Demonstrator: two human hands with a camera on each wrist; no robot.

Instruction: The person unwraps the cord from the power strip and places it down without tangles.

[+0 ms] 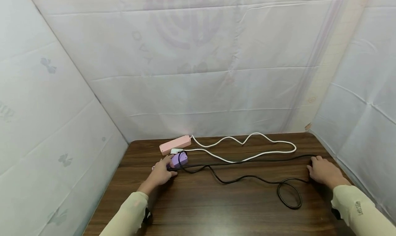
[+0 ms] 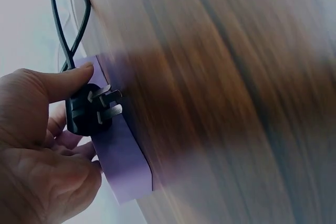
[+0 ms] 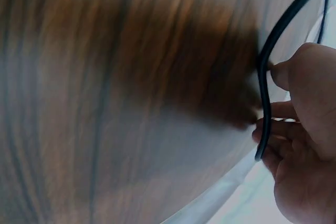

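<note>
On the left, my left hand (image 1: 161, 171) grips a black three-pin plug (image 2: 88, 109), its metal prongs pointing outward in the left wrist view. The thumb lies along the plug top, fingers behind it. Right behind the plug lies a purple power strip (image 1: 182, 159), partly covered by the hand. A black cord (image 1: 253, 176) runs rightward across the wooden table in two strands, with a small loop near the right side. At the right, my right hand (image 1: 325, 171) holds the cord's bend, which crosses the inside of its curled fingers (image 3: 283, 129).
A pink power strip (image 1: 175, 145) lies at the back left of the table (image 1: 235, 208). Its white cord (image 1: 279, 152) winds along the back, ending in a white plug (image 1: 176, 151) beside the purple strip. White cloth walls (image 1: 198, 102) stand behind and at both sides.
</note>
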